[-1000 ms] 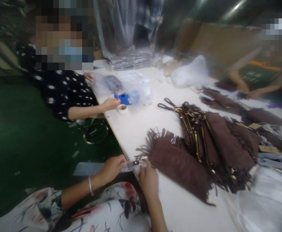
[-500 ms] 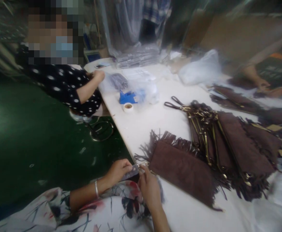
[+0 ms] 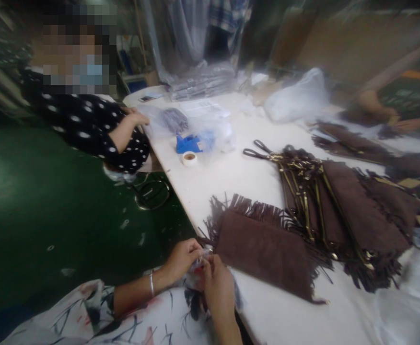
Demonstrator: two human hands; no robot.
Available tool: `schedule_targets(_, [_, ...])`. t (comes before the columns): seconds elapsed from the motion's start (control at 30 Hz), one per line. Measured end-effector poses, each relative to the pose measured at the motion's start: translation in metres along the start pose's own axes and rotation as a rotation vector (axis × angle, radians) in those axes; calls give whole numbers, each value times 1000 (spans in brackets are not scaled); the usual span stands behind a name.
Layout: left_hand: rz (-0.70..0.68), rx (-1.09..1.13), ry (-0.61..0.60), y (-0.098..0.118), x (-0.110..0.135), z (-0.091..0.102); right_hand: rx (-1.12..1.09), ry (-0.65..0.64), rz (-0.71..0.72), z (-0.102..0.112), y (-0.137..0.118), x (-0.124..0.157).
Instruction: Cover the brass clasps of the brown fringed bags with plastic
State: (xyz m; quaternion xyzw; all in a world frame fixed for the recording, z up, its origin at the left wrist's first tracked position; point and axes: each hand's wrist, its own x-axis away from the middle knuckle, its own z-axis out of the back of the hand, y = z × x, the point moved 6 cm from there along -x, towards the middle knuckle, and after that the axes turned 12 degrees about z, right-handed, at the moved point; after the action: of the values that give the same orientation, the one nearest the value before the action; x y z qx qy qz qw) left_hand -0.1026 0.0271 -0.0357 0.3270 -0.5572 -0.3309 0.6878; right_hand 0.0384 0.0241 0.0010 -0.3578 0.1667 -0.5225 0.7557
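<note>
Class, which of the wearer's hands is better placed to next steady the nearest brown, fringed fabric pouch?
Probably the right hand: it is closer to the brown pouch; the left hand is farther off. Both look occupied.

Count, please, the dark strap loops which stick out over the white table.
2 are visible: an upper loop and, just below it, a lower loop, both at the picture-left end of the bag pile. More may be hidden there.
</note>
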Motion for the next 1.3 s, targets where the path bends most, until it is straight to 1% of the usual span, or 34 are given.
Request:
schedule_targets(0.13, [0, 25, -24, 2, 0, -2, 285, -29, -27, 4, -4, -2])
schedule_targets(0.23, [-8, 49, -34, 3, 2, 0, 401, -22, -24, 9, -6, -8])
schedule_targets(0.4, [22, 86, -129, -4, 4, -1, 439, 38, -69, 18, -5, -18])
schedule_targets(0.5, [36, 106, -159, -5, 3, -4, 428, 69, -113, 21, -3, -20])
schedule_targets(0.57, [83, 117, -191, -5, 0, -6, 422, 81, -141, 22, -1, -20])
schedule_targets(0.67, [203, 147, -297, -5, -4, -8, 434, 95, -157, 21, 1, -20])
schedule_targets(0.73, [254, 152, -350, -4, -7, -7, 470, 94, -158, 19, 2, -21])
schedule_targets(0.9, [321, 170, -360, -8, -12, -2, 559, 92, -142, 14, 0, -25])
schedule_targets(1.0, [316, 225, -338, -11, -11, -2, 514, 105, -108, 14, -1, -20])
schedule_targets(1.13, [318, 271, -315, -10, -8, -3, 259, 181, 7, 9, -1, 3])
schedule_targets(1.2, [330, 294, -324, -9, -7, -4, 137, 216, 67, 2, 2, 14])
schedule_targets(1.3, [361, 288, -337, -11, -8, -4, 5, 209, 131, -13, 8, 20])
